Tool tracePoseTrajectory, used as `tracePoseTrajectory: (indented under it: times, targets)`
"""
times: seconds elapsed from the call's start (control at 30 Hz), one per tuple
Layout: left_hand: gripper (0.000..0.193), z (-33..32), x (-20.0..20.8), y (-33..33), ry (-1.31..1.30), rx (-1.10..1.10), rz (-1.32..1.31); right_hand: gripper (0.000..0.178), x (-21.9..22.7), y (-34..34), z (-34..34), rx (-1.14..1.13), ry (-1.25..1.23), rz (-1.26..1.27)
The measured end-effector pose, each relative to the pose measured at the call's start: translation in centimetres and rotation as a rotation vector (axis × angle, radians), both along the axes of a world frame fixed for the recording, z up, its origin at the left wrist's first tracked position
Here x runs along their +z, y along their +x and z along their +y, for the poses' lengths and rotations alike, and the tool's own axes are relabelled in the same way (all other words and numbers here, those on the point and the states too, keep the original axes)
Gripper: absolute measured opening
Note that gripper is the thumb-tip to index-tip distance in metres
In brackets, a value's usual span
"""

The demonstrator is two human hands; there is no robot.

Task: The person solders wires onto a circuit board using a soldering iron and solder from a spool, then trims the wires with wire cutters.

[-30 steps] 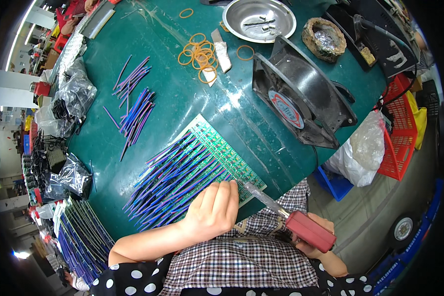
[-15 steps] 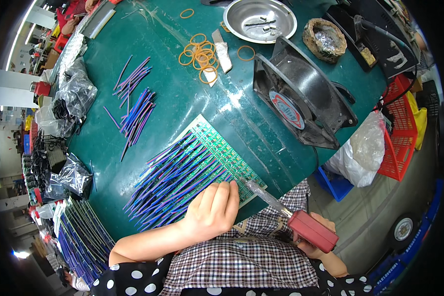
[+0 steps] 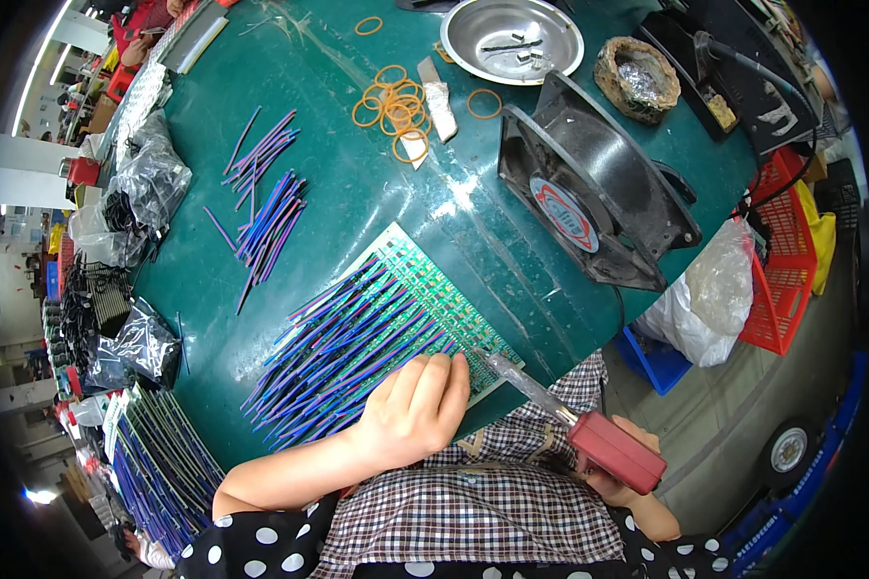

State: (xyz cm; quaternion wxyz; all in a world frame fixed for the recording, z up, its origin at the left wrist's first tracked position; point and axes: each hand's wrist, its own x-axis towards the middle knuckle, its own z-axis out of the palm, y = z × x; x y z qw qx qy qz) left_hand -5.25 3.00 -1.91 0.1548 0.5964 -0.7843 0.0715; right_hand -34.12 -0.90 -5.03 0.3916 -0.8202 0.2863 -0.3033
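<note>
A green circuit board (image 3: 433, 283) lies slanted on the table's near side, with rows of small parts. Many blue and purple wires (image 3: 343, 352) stick out from it towards the lower left. My left hand (image 3: 410, 410) rests over the board's near right end, fingers pinched together; whatever is between the fingertips is hidden. My right hand (image 3: 613, 487) grips a soldering gun (image 3: 616, 452) with a red body. Its pale, worn barrel (image 3: 526, 386) points up and left, the tip at the board close beside my left fingertips.
Loose wires (image 3: 270, 222) lie left on the green table (image 3: 357, 198). Beyond the board are rubber bands (image 3: 393, 108), a metal bowl (image 3: 512, 39), a black fan (image 3: 594, 188) and a rough round dish (image 3: 635, 79). Wired boards (image 3: 159, 463) are stacked at lower left.
The soldering gun and my right hand have shifted very slightly to the right. My left hand stays pinched at the same place on the board.
</note>
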Motion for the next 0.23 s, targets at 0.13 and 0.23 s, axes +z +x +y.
tracePoseTrajectory:
  times: [0.13,0.23]
  targets:
    - [0.027,0.3,0.23,0.21,0.005,0.012,-0.013,0.067,-0.19,0.39,-0.23,0.025,-0.013,-0.006]
    - [0.033,0.54,0.89,0.31,0.078,-0.003,-0.099,0.065,0.09,0.17,-0.41,0.073,0.193,-0.029]
